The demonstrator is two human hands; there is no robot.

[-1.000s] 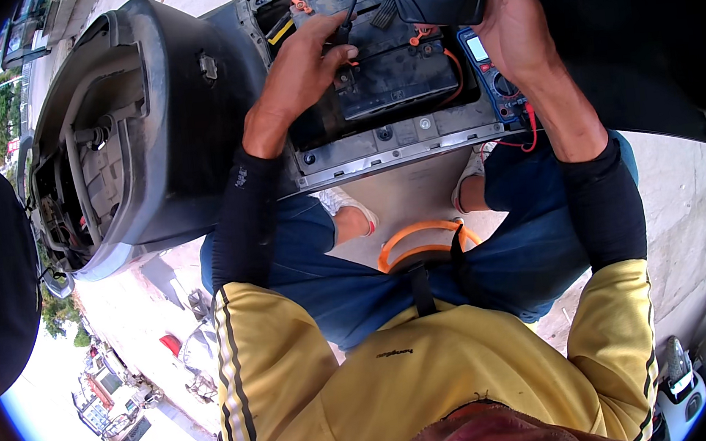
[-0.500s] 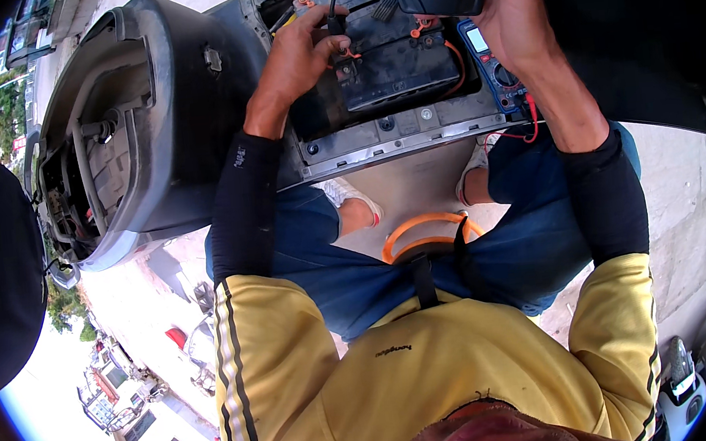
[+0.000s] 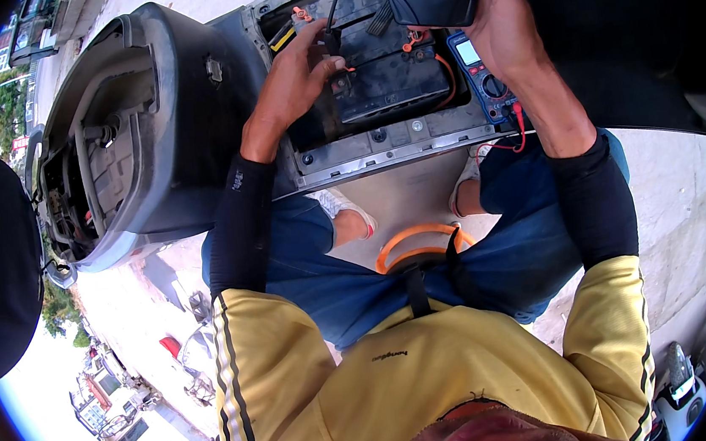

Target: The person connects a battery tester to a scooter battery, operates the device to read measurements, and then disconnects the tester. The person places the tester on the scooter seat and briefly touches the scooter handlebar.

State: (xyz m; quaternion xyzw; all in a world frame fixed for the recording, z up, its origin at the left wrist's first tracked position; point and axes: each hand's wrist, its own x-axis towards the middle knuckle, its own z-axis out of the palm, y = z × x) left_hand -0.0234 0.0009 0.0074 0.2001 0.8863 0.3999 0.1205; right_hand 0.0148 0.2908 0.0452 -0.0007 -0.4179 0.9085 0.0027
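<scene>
My right hand (image 3: 506, 27) grips a black handheld tester (image 3: 438, 0) with arrow buttons, held above the far right of an open battery bay. A black cable (image 3: 338, 2) curves down into my left hand (image 3: 294, 94). The thumb and fingers of that hand are closed round the dark cable end, beside the left terminal of a black battery (image 3: 396, 93). My fingers partly hide that terminal. An orange terminal piece (image 3: 412, 41) shows farther right on the battery. Beneath my right wrist, a blue multimeter (image 3: 493, 86) leans at the bay's right side.
The bay's grey metal rim (image 3: 396, 134) runs along its near side. A dark vehicle body panel (image 3: 198, 108) with an open front cavity stands to the left. A red lead (image 3: 521, 128) hangs from the multimeter. An orange ring-shaped object (image 3: 418, 233) is between my legs.
The tester has shifted slightly left and lower, showing more of its buttons. My left hand stays at the left terminal with the cable end. The whole view has shifted a little.
</scene>
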